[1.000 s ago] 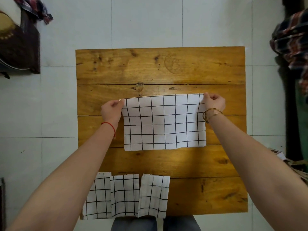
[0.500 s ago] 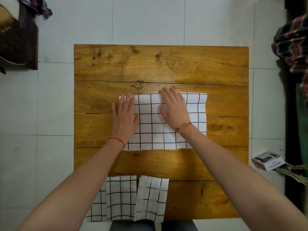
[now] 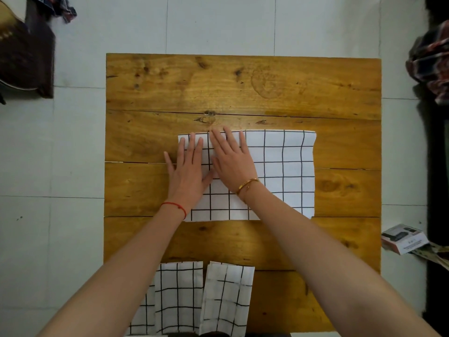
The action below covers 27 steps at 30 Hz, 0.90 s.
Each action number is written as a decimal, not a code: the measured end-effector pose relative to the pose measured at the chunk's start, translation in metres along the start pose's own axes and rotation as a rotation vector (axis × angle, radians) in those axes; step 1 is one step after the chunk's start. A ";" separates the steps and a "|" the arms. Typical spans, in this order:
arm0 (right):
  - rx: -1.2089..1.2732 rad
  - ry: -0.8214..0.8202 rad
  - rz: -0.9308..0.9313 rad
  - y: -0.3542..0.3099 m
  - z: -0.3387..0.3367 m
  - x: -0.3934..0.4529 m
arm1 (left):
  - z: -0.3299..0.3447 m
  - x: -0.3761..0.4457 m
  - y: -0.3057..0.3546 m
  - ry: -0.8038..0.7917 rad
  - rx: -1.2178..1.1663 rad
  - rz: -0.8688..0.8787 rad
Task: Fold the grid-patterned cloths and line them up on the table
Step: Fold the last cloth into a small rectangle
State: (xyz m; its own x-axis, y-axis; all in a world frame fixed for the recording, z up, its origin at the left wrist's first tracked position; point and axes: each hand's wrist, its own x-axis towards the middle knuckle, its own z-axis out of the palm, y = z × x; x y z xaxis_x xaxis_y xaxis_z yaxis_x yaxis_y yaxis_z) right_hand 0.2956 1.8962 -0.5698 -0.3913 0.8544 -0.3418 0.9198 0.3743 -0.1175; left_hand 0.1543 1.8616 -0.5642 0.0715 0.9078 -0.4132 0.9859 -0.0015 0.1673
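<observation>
A white cloth with a black grid [image 3: 284, 171] lies flat in the middle of the wooden table [image 3: 243, 88]. My left hand [image 3: 188, 169] presses flat on its left part, fingers straight. My right hand [image 3: 230, 158] lies flat right beside it, also pressing the cloth's left half, thumb touching the left hand. Three folded grid cloths sit side by side at the near edge: one at the left [image 3: 142, 314] mostly hidden by my left forearm, one in the middle [image 3: 178, 297], one on the right [image 3: 227, 297].
A small cardboard box [image 3: 402, 238] lies on the tiled floor right of the table. Plaid fabric [image 3: 432, 62] hangs at the far right. A dark object [image 3: 26, 52] sits on the floor at the upper left.
Both hands let go of the cloth's top corners and went flat on it. My right hand has since slid left until it lies against the left hand.
</observation>
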 end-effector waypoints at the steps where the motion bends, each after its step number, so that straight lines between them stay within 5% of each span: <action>1: 0.008 0.002 0.022 0.007 0.000 -0.004 | 0.000 0.000 0.000 0.001 -0.007 0.003; 10: -0.003 0.048 0.472 0.124 0.000 -0.069 | -0.004 0.001 0.000 0.000 -0.006 0.007; 16: 0.004 0.021 0.503 0.144 -0.006 -0.081 | -0.004 0.001 0.002 0.018 0.007 0.007; 19: 0.070 0.055 0.461 0.130 -0.013 -0.079 | -0.004 -0.008 0.004 0.153 -0.124 -0.030; 23: 0.172 0.066 0.246 0.098 -0.017 -0.085 | -0.004 -0.036 0.013 0.367 -0.364 -0.302; 27: 0.125 0.017 0.084 0.067 -0.007 -0.098 | 0.000 -0.051 0.013 0.286 -0.553 -0.663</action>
State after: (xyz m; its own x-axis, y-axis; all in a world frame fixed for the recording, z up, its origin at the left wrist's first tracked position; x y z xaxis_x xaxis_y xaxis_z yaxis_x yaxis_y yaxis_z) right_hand 0.3954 1.8402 -0.5374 -0.3120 0.8872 -0.3399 0.9453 0.2542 -0.2043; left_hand 0.1634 1.8148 -0.5412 -0.5977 0.7202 -0.3523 0.5928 0.6928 0.4106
